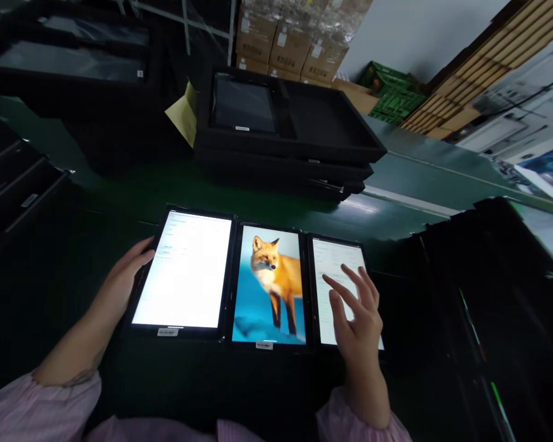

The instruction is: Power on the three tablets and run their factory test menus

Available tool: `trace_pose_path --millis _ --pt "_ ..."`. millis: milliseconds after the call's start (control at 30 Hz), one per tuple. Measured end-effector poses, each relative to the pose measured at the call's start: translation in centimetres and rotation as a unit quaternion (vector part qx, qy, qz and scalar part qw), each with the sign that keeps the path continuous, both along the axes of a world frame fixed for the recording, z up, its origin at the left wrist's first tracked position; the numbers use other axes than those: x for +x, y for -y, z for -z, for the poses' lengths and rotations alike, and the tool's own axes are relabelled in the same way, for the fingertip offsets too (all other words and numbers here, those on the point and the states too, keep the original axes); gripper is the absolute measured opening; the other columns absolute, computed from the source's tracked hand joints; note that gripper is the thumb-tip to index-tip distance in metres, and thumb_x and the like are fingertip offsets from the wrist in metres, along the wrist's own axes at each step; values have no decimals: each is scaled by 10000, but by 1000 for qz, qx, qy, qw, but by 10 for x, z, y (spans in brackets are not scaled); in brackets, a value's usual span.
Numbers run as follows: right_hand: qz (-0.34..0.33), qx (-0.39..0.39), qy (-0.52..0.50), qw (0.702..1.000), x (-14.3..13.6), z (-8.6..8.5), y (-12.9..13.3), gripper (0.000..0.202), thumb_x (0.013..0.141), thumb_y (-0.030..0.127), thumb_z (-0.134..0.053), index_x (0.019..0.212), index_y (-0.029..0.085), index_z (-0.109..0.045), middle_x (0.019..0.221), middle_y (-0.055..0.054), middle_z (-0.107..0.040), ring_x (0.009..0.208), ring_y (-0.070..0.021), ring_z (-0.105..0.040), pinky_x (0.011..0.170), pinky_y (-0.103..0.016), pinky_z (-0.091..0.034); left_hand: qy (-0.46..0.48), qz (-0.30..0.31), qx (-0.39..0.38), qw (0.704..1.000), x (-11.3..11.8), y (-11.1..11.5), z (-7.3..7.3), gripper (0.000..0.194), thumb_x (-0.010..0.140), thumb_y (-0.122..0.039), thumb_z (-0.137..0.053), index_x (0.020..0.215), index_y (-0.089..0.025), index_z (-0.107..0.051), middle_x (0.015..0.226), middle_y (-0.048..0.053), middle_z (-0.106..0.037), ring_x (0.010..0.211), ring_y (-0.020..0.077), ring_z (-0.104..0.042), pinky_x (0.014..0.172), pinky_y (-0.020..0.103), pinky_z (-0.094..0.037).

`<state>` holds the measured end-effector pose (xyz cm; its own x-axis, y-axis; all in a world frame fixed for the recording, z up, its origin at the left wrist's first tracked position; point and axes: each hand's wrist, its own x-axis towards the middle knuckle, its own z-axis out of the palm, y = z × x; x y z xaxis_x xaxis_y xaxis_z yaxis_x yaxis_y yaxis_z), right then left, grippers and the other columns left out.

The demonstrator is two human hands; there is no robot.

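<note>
Three lit tablets lie side by side on the dark green table. My left hand (125, 270) grips the left edge of the left tablet (187, 276), which shows a mostly white page; its fingers are partly hidden by the edge. On the middle tablet (244, 270) is a picture of a fox against blue. Over the right tablet (320, 294), another white page with faint lines of text, my right hand (360, 313) hovers with fingers spread. Its index finger points at the screen; whether it touches, I cannot tell. Small labels sit on the lower edges of the left and middle tablets.
Stacked black foam trays (327, 116) stand behind, the top one holding a dark tablet (243, 101). More black trays (13, 178) are at left, and dark stacked devices (465, 294) at right. A yellow paper (184, 115), cardboard boxes (276, 40) and green crates (391, 92) lie beyond.
</note>
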<state>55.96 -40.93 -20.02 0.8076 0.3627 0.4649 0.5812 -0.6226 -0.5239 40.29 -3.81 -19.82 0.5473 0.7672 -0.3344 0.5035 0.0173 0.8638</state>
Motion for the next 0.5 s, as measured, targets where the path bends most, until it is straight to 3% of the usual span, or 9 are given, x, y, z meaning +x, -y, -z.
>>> trace_pose_path --millis 167,233,367,500 --pt "-54 51 80 994 -1 1 2 257 1012 208 -552 1041 249 -804 1280 -90 -698 1348 -360 -542 1005 -612 -527 40 -36 -63 997 1 -2 2 652 786 -449 -729 1395 -244 -618 1340 57 -704 1184 269 -679 835 287 -592" --pt "-45 67 91 993 2 3 11 247 994 161 -577 1023 241 -809 1257 -88 -708 1333 -362 -555 988 -598 -539 40 -47 -67 996 3 -1 -1 637 766 -430 -752 1371 -263 -640 1405 42 -666 1270 277 -631 878 285 -587" --pt "-19 89 85 992 11 5 38 225 976 166 -614 935 244 -821 1202 -81 -720 1253 -357 -599 916 -575 -563 4 -74 -59 995 7 -1 -5 629 773 -385 -769 1380 -289 -634 1497 43 -590 1332 317 -585 1090 447 -504" --pt "-62 74 94 991 8 1 44 244 960 163 -607 869 247 -817 1210 -73 -708 1255 -362 -575 926 -589 -535 -14 -44 -61 997 7 -6 -5 637 816 -414 -746 1418 -268 -597 1397 73 -666 1278 316 -628 1177 538 -395"
